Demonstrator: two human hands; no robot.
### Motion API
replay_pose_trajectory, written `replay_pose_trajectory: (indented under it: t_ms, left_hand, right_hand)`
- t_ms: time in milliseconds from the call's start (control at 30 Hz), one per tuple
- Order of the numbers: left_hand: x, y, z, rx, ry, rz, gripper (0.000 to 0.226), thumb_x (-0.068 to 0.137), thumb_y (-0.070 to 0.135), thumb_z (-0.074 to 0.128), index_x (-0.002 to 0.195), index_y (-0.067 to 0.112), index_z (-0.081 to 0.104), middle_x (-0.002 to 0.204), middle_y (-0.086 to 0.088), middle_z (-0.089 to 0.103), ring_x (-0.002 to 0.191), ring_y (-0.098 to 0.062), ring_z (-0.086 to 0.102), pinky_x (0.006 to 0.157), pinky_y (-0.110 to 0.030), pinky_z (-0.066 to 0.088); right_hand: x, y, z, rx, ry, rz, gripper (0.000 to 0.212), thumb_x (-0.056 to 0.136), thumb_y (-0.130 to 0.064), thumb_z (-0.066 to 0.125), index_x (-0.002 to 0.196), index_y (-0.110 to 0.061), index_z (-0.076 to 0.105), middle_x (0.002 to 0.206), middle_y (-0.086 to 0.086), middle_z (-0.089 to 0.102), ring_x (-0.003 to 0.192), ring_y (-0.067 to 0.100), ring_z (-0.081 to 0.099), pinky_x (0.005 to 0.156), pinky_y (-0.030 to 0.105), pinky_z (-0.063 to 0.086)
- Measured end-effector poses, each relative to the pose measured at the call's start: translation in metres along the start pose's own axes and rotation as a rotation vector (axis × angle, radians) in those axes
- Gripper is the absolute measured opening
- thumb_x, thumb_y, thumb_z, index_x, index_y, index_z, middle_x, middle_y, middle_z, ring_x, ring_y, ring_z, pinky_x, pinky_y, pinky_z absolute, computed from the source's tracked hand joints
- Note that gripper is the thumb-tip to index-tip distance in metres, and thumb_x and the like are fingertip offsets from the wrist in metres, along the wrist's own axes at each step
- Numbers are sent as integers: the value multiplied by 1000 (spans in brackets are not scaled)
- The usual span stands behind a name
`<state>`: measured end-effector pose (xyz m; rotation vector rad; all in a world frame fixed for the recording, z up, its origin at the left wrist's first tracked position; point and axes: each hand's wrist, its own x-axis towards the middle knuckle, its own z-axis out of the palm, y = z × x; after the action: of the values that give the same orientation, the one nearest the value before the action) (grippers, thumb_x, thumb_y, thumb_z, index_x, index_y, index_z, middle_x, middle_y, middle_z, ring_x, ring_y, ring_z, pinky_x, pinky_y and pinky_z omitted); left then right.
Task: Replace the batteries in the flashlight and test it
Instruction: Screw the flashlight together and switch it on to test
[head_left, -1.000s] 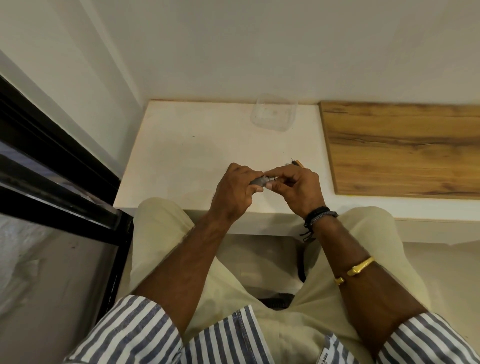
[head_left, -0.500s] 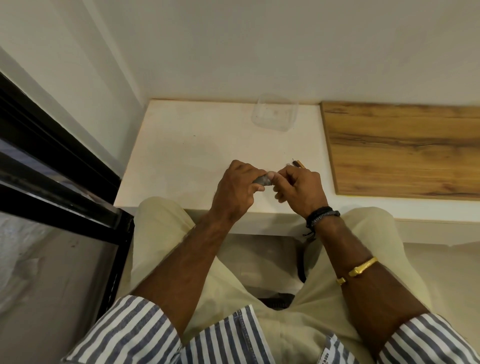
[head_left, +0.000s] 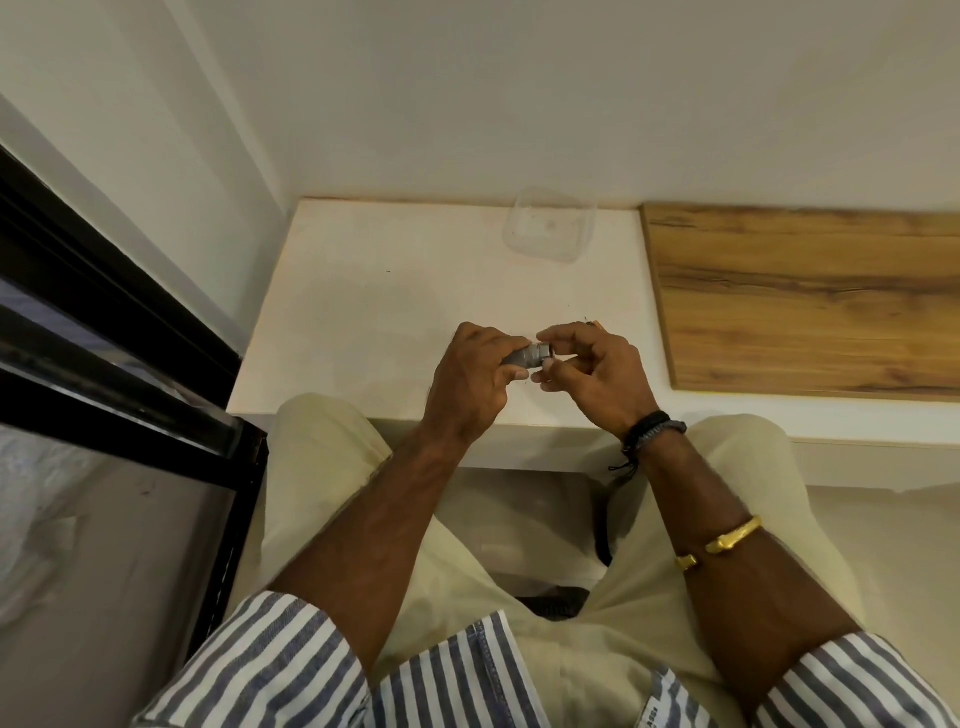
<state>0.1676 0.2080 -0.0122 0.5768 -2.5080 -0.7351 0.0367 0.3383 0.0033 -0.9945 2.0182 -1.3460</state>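
Grey flashlight (head_left: 521, 359) gripped in left hand (head_left: 475, 376), end cap (head_left: 543, 353) pinched by right hand (head_left: 597, 374); prob. cap-turning step, w/ firm twist against held body needed next.

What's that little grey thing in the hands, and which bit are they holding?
A small grey flashlight. The left hand wraps around its body, and the right hand pinches its end with thumb and finger.

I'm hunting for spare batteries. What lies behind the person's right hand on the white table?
Only a small orange-and-black tip shows past the right hand. The hand covers the rest, so I cannot tell whether it is a battery.
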Motion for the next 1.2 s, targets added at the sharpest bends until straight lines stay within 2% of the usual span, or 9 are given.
replay_pose_trajectory:
  t_ms: [133,300,433,600,700,833,900,1033,1200]
  left_hand:
    - [0,-2,-3,-6,-23,26,26,88,11,71,113,4,71,104,-12,74,96,-29,59,82,-38,49]
    - [-1,2,-1,-2,-25,48,25,89,12,70,113,4,70,103,-11,73,97,-28,58,81,-37,48]
    - [-1,0,-2,-7,-24,10,25,89,12,71,113,5,71,104,-11,74,97,-27,58,80,-38,50]
    - [-2,-2,-1,-8,-18,-21,28,87,12,72,113,3,71,104,-13,73,95,-29,58,80,-39,51]
    - [-1,-3,-2,-18,-23,-8,26,88,12,72,112,4,71,103,-12,73,95,-29,59,80,-40,52]
    - [-2,0,-1,-6,-56,46,27,88,13,70,114,6,70,105,-10,73,99,-28,57,82,-38,49]
    - [-2,1,0,-8,-61,48,27,90,14,70,115,7,70,106,-9,73,100,-27,57,82,-38,48]
    - [-2,1,-1,-14,-49,-5,27,89,13,70,115,6,70,105,-10,73,101,-27,56,81,-38,49]
    - [-1,-2,0,-11,-38,-32,27,89,13,70,115,5,70,104,-11,73,98,-27,54,79,-34,46]
  right_hand:
    - [0,0,1,-34,4,49,24,99,-30,64,106,-9,72,85,3,77,64,14,76,62,33,65]
    - [-1,1,3,-270,90,133,61,94,-70,45,79,-18,72,63,-2,73,47,12,69,51,28,59]
    - [1,4,2,-70,21,27,36,89,-46,73,120,-30,64,105,-14,68,74,10,75,62,26,63]
    - [1,7,4,-126,40,-74,30,89,-10,73,118,-19,71,101,-13,72,75,12,76,73,35,65]
    - [0,6,4,-105,53,-19,24,95,-31,69,109,-13,74,83,-2,76,65,10,75,66,38,65]
    - [-2,1,6,-301,110,136,59,95,-68,47,67,-21,69,53,-4,68,43,11,66,58,37,63]
    - [-2,2,7,-357,133,164,64,94,-74,40,67,-23,68,55,-3,68,44,11,66,60,37,62]
    - [-1,1,4,-67,46,65,33,92,-48,68,118,-26,64,104,-3,71,73,12,75,62,31,64]
    - [1,3,3,-113,46,-36,30,88,-5,73,115,-17,71,102,-15,69,74,13,75,71,31,65]
